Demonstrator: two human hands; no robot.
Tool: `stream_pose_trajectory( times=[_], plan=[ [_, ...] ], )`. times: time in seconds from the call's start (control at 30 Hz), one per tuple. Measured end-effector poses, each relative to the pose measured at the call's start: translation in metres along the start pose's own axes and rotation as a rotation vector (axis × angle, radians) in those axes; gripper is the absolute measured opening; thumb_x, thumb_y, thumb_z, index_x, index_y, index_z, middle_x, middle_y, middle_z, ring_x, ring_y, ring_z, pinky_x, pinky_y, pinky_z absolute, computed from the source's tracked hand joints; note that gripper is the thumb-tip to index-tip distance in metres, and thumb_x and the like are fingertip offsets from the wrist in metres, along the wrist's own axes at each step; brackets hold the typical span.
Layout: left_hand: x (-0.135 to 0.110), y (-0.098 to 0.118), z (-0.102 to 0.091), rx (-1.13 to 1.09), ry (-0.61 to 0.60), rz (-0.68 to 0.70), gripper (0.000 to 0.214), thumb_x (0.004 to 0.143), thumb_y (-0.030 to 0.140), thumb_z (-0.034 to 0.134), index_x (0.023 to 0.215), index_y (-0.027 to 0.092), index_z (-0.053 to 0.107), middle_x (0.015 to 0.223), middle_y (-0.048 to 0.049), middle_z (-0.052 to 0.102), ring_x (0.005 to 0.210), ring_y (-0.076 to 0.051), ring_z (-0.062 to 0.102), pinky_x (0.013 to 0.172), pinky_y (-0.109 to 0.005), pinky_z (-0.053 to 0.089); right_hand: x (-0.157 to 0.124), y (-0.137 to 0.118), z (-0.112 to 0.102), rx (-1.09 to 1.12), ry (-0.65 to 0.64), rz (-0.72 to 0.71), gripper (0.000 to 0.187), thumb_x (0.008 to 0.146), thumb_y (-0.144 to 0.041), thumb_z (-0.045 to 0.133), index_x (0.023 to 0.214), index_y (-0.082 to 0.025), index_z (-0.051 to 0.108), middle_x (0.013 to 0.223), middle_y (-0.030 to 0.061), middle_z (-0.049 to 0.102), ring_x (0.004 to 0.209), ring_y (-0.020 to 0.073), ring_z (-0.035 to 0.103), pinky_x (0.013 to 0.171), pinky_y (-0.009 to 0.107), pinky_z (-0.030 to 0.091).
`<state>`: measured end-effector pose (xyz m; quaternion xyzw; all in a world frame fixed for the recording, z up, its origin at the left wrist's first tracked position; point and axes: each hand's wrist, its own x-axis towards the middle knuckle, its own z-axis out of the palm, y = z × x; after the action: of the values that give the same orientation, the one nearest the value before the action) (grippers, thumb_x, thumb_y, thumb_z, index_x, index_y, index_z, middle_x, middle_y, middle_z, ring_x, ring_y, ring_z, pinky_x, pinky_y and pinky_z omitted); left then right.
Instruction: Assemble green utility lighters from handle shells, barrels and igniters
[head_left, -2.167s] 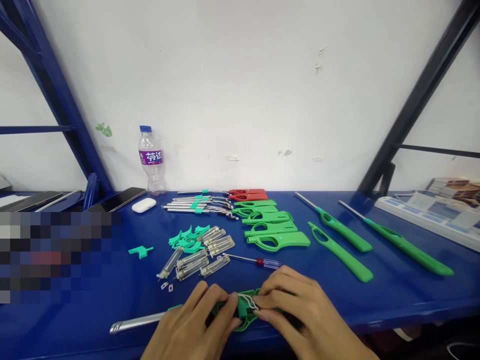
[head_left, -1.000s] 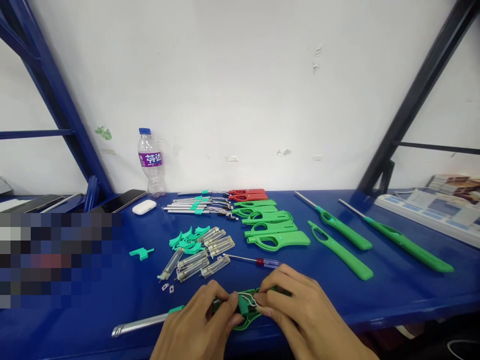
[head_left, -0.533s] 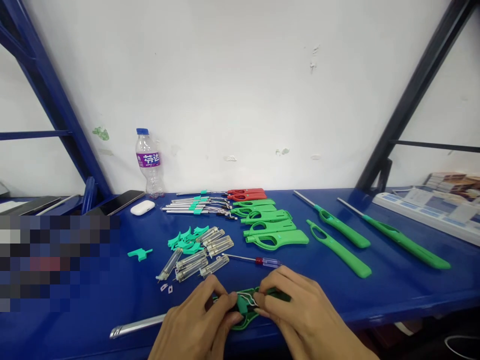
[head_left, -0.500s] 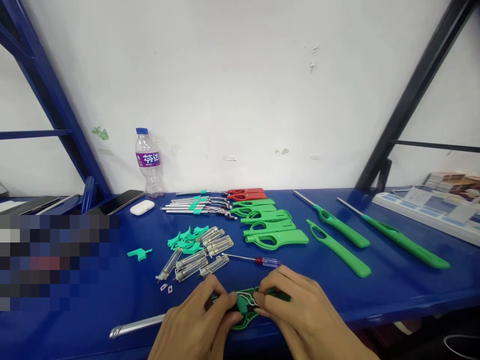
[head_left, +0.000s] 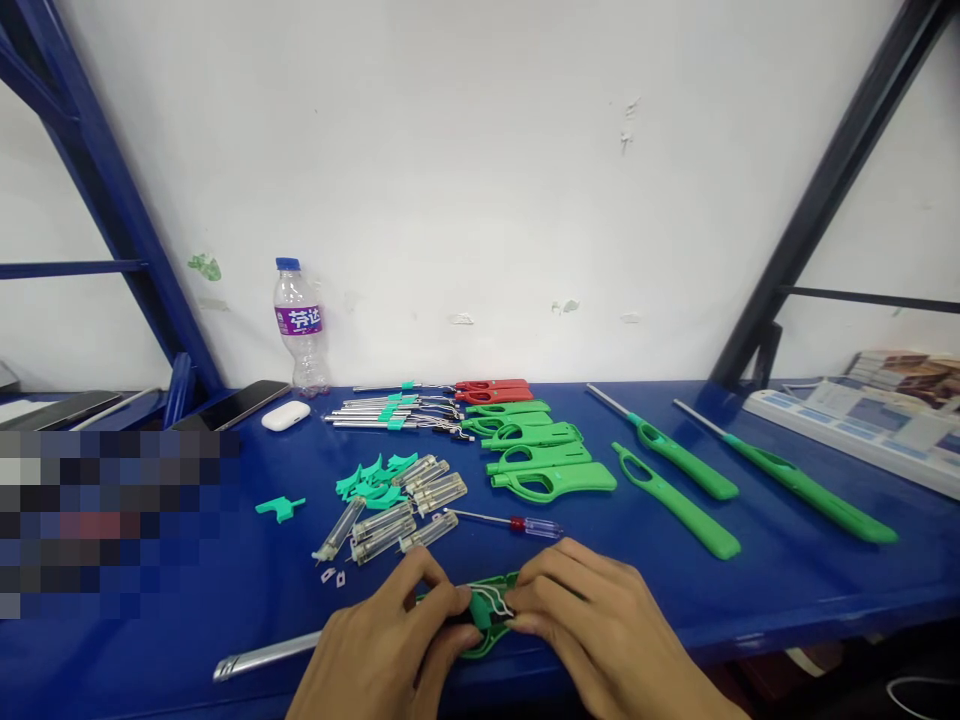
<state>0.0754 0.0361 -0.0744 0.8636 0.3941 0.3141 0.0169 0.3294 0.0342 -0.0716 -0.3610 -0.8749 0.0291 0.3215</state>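
At the near edge of the blue bench both my hands work on one green lighter body (head_left: 487, 612) with a long metal nozzle (head_left: 262, 657) pointing left. My left hand (head_left: 390, 650) is closed, pinching the body's left part. My right hand (head_left: 600, 630) is closed on its right part, fingertips at a thin white wire (head_left: 495, 600) looped over the open shell. Just beyond my fingers lie a small red-handled screwdriver (head_left: 510, 522) and several clear gas tubes (head_left: 397, 515).
Further back lie green handle shells (head_left: 547, 460), teal triggers (head_left: 375, 478), metal nozzles (head_left: 390, 410), red shells (head_left: 491, 388) and three finished green lighters (head_left: 679, 500). A water bottle (head_left: 300, 325), earbud case (head_left: 285, 415) and phone (head_left: 236, 402) stand left; a power strip (head_left: 862, 435) right.
Both hands keep hold of the lighter body; the fingers have shifted slightly around the wire. The view has drifted a little.
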Motion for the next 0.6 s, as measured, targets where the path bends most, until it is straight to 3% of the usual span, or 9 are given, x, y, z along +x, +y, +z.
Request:
stream_pose_trajectory(
  times=[0.27,0.6],
  plan=[
    [0.0016,-0.0015,-0.0032,-0.072,-0.014,-0.018,0.023,0.11,0.021,0.052,0.107,0.026,0.075,0.099,-0.001,0.073,0.067,-0.012,0.074,0.066,-0.018,0.062,0.0018,-0.0046,-0.0032,-0.023,-0.023,0.072,0.026,0.118,-0.03,0.046,0.102,-0.027,0.066,0.097,-0.0018,0.075,0.087,0.0189,0.068,0.066,0.032,0.04],
    [-0.0003,0.0,0.0005,-0.037,0.008,-0.031,0.026,0.11,0.02,0.051,0.103,0.027,0.075,0.098,-0.0011,0.073,0.065,-0.011,0.074,0.064,-0.017,0.061,-0.0002,-0.0047,-0.0008,0.07,0.025,0.047,0.019,0.115,-0.025,0.055,0.104,-0.025,0.07,0.101,-0.0005,0.075,0.091,0.0178,0.068,0.077,0.03,0.047]
  ],
)
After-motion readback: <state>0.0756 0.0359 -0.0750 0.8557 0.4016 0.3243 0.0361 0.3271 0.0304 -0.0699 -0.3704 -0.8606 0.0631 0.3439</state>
